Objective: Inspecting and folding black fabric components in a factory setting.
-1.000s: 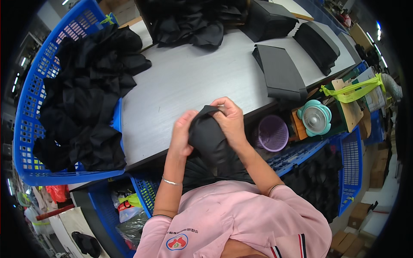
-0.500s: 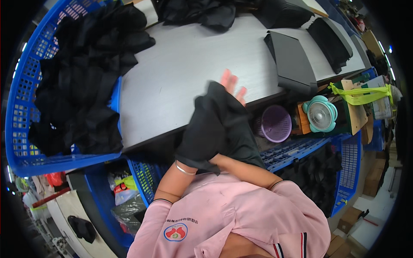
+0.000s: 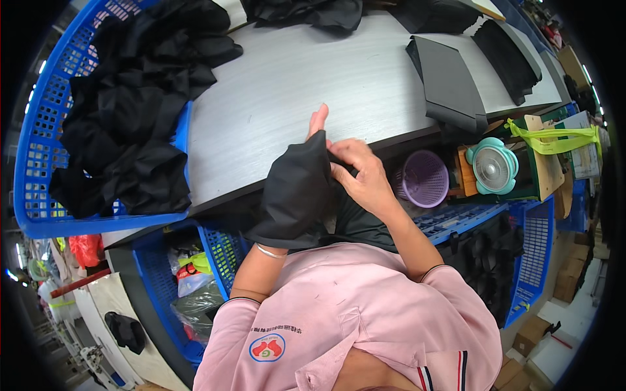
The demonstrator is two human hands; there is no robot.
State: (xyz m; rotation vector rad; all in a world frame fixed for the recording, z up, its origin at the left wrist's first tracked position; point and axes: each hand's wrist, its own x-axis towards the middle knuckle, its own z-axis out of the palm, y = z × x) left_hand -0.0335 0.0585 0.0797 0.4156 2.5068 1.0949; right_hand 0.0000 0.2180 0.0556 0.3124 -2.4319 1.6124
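Observation:
A black fabric piece [image 3: 295, 189], tube-like and loose, is drawn over my left hand [image 3: 317, 122] and hides its palm and wrist. Only a few stretched fingers come out at the far end. My right hand [image 3: 366, 179] is at the fabric's right edge, thumb and fingers pinched on it close to those fingertips. Both hands are above my lap, just in front of the grey table [image 3: 287, 78].
At left, a blue basket [image 3: 98, 233] holds heaped black fabric [image 3: 140, 130]. Dark grey stacked panels [image 3: 450, 81] lie on the table's right. Below stand a purple bin [image 3: 424, 179] and a teal fan [image 3: 493, 166]. Another blue crate [image 3: 529, 254] with black pieces is at my right.
My right hand, hidden by the fabric before, has come out and moved up to the far right edge. The left fingertips have shifted left, and the fabric now hangs smoother round the left hand.

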